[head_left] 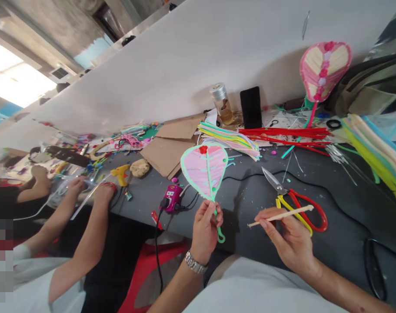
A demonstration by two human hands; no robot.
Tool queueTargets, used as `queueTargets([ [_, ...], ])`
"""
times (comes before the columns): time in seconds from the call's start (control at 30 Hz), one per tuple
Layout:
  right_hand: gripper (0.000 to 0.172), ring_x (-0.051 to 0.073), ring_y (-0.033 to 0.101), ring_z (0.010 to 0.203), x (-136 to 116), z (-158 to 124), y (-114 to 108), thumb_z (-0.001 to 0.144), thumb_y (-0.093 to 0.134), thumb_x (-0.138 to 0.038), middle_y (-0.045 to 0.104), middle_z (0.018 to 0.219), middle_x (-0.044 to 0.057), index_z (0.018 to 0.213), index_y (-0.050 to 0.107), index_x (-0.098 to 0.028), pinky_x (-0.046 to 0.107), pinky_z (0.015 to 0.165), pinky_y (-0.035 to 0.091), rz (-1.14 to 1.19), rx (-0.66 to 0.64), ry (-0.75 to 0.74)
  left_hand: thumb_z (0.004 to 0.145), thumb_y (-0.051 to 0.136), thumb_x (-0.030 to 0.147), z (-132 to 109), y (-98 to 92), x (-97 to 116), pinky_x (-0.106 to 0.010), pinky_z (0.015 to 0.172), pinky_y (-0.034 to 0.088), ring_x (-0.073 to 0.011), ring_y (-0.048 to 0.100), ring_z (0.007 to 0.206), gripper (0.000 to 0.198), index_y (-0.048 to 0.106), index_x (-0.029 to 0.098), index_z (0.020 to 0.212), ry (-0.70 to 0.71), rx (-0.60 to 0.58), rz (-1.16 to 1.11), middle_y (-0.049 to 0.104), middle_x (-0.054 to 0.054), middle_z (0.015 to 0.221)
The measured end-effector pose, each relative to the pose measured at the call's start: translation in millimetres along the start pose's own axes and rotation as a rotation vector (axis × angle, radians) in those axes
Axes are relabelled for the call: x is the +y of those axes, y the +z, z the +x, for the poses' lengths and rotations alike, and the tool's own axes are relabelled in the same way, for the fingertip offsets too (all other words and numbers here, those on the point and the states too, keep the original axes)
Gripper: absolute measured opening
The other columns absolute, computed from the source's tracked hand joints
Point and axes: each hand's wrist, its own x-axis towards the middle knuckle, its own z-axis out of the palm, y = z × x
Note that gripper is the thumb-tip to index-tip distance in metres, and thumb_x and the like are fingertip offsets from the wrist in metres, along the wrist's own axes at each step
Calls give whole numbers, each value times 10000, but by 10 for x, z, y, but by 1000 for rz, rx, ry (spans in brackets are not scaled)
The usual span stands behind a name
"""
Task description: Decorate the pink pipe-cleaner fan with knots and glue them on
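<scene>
My left hand (207, 225) pinches the green handle of a small leaf-shaped fan (198, 169), holding it upright above the table's front edge. The fan has a pink-lilac face, a light green fuzzy rim, a green midrib and a red flower at the top. In my right hand (289, 237) is a thin wooden stick (282, 215), gripped like a pen with its narrow tip pointing left towards the fan, apart from it. Just behind that hand lie scissors (282, 191) with red and yellow handles, blades apart.
Behind the fan lie pastel pipe cleaners (230, 139), red pipe cleaners (282, 134) and brown cardboard (165, 152). A purple power socket (172, 198) and black cable sit left. A finished pink fan (326, 71) stands upright at right. Co-workers' arms (90, 230) reach in from the left.
</scene>
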Motion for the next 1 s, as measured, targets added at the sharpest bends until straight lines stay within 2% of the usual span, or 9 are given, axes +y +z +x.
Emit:
queueTargets([
  [0.5,93,190,733,827,28,-17,13,952,656,-205,765,937,53,1030,700,-233,294,671,604,-43,-23,56,812,813,434,-18,-14,-71,-188,488,314,-57,476,535,336,614,164,799,-15,-20,25,579,19,719],
  [1.0,129,163,709,853,39,-23,26,955,654,-161,754,968,31,1046,691,-245,266,686,571,-27,-39,69,845,789,401,-48,6,-83,-190,487,341,-64,493,540,290,620,170,802,-9,-52,17,582,21,713],
])
